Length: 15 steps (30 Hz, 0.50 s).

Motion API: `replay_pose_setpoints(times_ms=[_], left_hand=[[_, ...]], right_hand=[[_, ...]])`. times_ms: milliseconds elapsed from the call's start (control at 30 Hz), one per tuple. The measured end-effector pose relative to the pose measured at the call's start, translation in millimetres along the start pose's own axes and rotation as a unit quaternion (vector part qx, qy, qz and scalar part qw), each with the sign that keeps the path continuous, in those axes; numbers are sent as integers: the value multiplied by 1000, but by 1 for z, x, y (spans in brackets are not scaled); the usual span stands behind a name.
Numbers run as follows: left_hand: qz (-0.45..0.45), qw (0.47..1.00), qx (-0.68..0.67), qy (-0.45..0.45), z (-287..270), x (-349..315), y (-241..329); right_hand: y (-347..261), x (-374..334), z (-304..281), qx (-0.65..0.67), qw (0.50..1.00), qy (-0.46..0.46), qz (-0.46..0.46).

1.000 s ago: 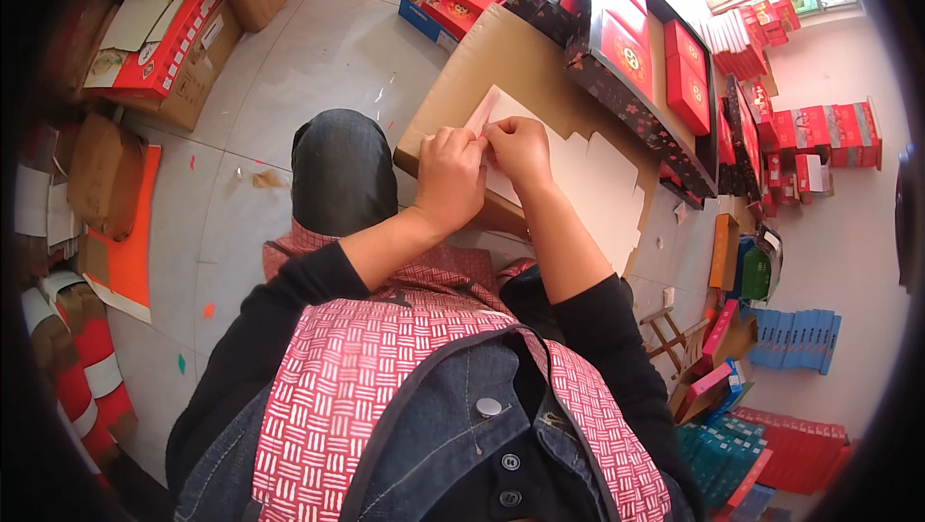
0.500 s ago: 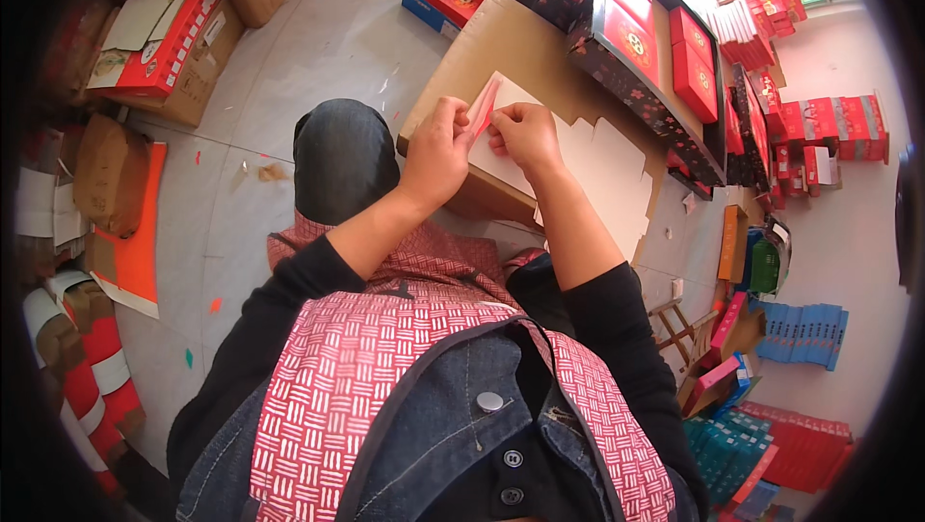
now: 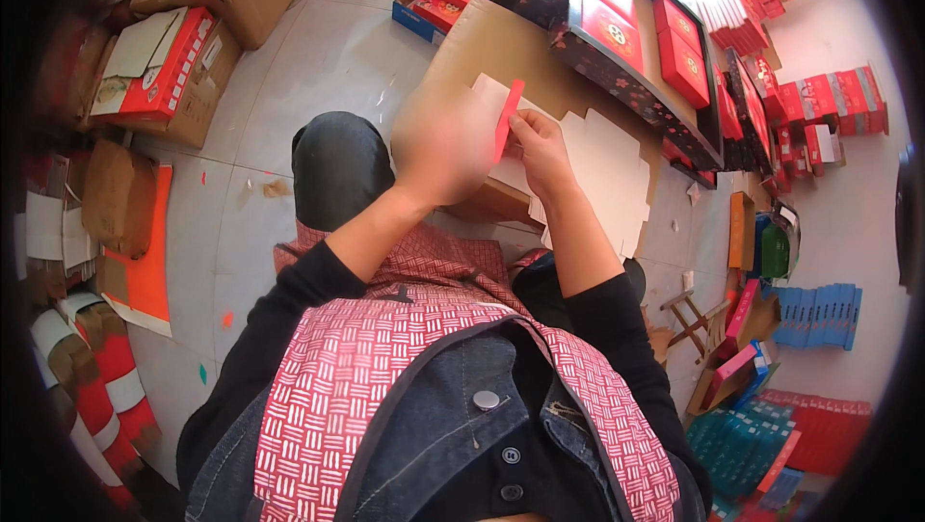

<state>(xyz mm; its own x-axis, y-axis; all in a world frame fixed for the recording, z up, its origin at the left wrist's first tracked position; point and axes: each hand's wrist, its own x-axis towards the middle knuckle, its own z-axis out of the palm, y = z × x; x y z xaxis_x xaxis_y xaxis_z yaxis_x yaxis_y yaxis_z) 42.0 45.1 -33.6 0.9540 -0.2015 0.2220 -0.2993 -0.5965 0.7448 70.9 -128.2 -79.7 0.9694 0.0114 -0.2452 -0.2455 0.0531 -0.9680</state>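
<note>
My right hand [image 3: 543, 153] pinches a narrow red strip of folded card or paper [image 3: 510, 115], held upright over the brown cardboard work surface [image 3: 491, 38]. Close beside the strip, on its left, is my left hand [image 3: 438, 148]; a blur covers its fingers, so their grip cannot be made out. Pale die-cut card sheets [image 3: 599, 160] with notched edges lie flat on the cardboard under and to the right of my right hand.
A dark flower-patterned tray [image 3: 636, 79] with red boxes stands beyond the sheets. A blue carton [image 3: 416, 19] of red boxes sits at the far edge. Cardboard boxes [image 3: 193, 69] stack at the left. Blue packets [image 3: 819, 317] and red boxes [image 3: 833, 103] line the right wall.
The red piece, earlier between both hands with its pale side showing, now stands more upright with its red side showing. My right hand has shifted slightly right and nearer; my left hand has become blurred.
</note>
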Motion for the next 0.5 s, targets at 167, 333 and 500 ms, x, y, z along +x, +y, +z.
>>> replay_pose_setpoints(times_ms=[167, 333, 500], left_hand=[[225, 972, -18, 62, 5, 11, -11], [213, 851, -353, -326, 13, 70, -16], [106, 803, -504, -300, 28, 73, -4]], right_hand=[[-25, -43, -26, 29, 992, -119, -16], [-62, -88, -35, -57, 990, -94, -93], [-101, -180, -24, -107, 912, -221, -329]])
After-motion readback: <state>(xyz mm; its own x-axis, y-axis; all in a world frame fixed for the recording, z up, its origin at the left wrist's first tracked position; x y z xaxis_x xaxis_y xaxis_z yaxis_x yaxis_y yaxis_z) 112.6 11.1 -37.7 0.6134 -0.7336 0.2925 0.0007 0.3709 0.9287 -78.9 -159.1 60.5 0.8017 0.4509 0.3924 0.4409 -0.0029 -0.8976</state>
